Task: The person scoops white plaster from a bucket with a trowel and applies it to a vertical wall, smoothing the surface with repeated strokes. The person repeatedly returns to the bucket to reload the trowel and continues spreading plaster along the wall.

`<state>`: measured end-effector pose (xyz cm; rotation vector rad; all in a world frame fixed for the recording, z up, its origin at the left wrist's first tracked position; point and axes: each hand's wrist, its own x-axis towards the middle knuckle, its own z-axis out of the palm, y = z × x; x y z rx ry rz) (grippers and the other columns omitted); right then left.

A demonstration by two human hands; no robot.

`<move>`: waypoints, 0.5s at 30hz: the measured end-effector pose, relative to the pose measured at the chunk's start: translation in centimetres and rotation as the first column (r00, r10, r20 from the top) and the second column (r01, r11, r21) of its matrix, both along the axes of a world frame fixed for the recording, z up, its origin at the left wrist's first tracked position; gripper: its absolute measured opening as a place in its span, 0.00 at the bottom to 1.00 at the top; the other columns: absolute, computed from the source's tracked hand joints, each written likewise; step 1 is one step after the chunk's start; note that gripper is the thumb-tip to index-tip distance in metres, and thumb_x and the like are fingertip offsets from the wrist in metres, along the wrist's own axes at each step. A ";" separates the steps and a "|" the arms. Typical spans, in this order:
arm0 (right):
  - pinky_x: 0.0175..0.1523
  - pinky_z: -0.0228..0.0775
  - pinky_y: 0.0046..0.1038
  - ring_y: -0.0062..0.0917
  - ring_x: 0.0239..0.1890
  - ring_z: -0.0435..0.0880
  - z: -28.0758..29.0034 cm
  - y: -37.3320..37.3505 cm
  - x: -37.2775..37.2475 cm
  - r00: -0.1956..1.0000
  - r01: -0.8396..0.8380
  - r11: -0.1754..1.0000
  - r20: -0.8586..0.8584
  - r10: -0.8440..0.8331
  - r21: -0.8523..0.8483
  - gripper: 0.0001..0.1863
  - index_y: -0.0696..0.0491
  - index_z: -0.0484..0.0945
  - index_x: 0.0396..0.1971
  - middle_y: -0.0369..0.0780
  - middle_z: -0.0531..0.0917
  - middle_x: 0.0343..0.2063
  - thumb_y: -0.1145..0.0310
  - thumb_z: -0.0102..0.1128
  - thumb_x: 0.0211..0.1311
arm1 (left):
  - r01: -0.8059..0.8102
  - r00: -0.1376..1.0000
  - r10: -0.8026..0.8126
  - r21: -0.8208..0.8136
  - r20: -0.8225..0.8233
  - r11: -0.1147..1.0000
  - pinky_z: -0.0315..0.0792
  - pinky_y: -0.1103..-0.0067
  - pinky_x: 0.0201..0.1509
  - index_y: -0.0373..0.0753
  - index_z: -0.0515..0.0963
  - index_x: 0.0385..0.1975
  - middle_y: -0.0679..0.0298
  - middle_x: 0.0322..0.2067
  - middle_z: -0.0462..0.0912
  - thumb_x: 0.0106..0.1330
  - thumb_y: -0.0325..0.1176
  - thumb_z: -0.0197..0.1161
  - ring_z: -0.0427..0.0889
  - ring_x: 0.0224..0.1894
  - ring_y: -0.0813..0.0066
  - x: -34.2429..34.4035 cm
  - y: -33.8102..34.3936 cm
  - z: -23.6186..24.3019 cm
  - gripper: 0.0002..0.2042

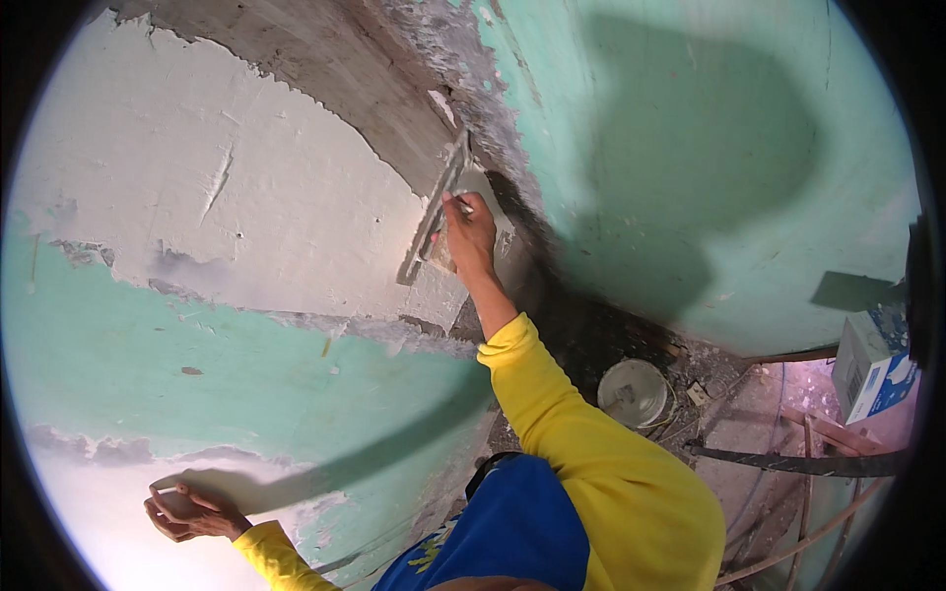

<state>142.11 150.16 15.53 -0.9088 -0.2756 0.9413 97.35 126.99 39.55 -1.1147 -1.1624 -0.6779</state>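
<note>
My right hand [467, 236] is wrapped round the handle of a plastering trowel [426, 222]. The trowel's long flat blade is tilted, its face against the wall near the inner corner. White plaster [286, 187] coats the wall to its left, with a ragged upper edge below bare grey-brown wall [325, 64]. At the lower left, my left hand [192, 512] is in front of the brightly lit lower wall, fingers loosely bent and apart, with nothing visible in them. Whether it touches the wall I cannot tell.
Green painted wall [709, 167] rises on the right, carrying a large shadow. On the floor are a round bucket [633, 393] and debris. Further right are a blue and white box [875, 364], a dark curved bar [798, 461] and thin wooden poles [806, 492].
</note>
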 end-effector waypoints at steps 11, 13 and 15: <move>0.39 0.75 0.40 0.42 0.31 0.84 17.2 1.2 -1.3 0.725 0.199 0.925 0.586 -0.361 0.324 0.10 0.56 0.75 0.36 0.47 0.83 0.29 0.65 0.64 0.66 | 0.053 0.998 -0.053 -0.012 0.024 0.999 0.48 0.60 0.71 0.46 0.69 0.65 0.58 0.65 0.66 0.76 0.59 0.46 0.56 0.71 0.62 1.2 0.6 0.1 0.28; 0.39 0.74 0.39 0.42 0.29 0.82 19.1 -1.7 -2.3 0.667 0.173 0.862 0.587 -0.458 0.477 0.10 0.55 0.75 0.36 0.46 0.82 0.29 0.66 0.67 0.63 | 0.061 0.998 -0.061 -0.020 0.000 0.998 0.48 0.60 0.71 0.47 0.67 0.67 0.57 0.66 0.66 0.75 0.57 0.48 0.56 0.71 0.61 0.7 0.0 0.0 0.28; 0.33 0.72 0.35 0.35 0.23 0.79 17.0 -3.6 -3.4 0.777 0.093 0.854 0.499 -0.384 0.512 0.12 0.54 0.76 0.38 0.44 0.81 0.28 0.68 0.70 0.61 | 0.083 0.996 -0.083 -0.022 -0.018 0.996 0.49 0.61 0.71 0.46 0.67 0.68 0.57 0.65 0.67 0.75 0.56 0.52 0.58 0.70 0.59 -0.2 -0.5 0.0 0.28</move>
